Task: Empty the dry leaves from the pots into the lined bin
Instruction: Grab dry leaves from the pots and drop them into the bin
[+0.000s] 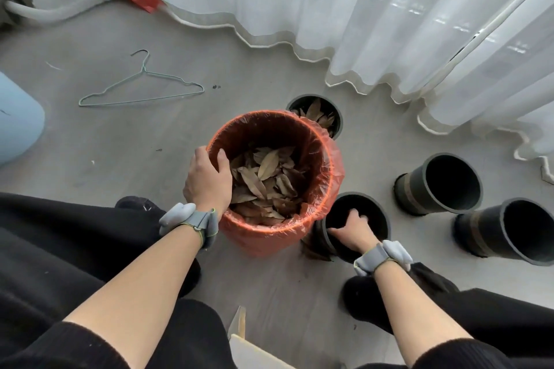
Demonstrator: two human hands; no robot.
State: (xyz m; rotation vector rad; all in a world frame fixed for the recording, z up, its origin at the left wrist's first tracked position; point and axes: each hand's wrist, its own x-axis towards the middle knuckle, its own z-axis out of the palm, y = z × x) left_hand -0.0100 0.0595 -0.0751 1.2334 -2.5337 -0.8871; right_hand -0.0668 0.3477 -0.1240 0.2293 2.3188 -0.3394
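Note:
An orange-lined bin (328, 159) stands on the floor in the middle, with dry brown leaves (265, 177) piled inside. My left hand (208, 180) grips its near-left rim, thumb inside. My right hand (352, 232) grips the near rim of a black pot (374, 213) standing just right of the bin, fingers curled into it; its inside looks dark. A few leaves (314, 253) lie on the floor beside that pot. Behind the bin, another black pot (317, 112) holds dry leaves.
Two dark pots (440, 183) (509, 231) stand at the right, insides dark. A white curtain (359, 24) hangs along the back. A wire hanger (141, 90) lies on the floor at left, near a pale blue object (18, 120). My legs in black fill the foreground.

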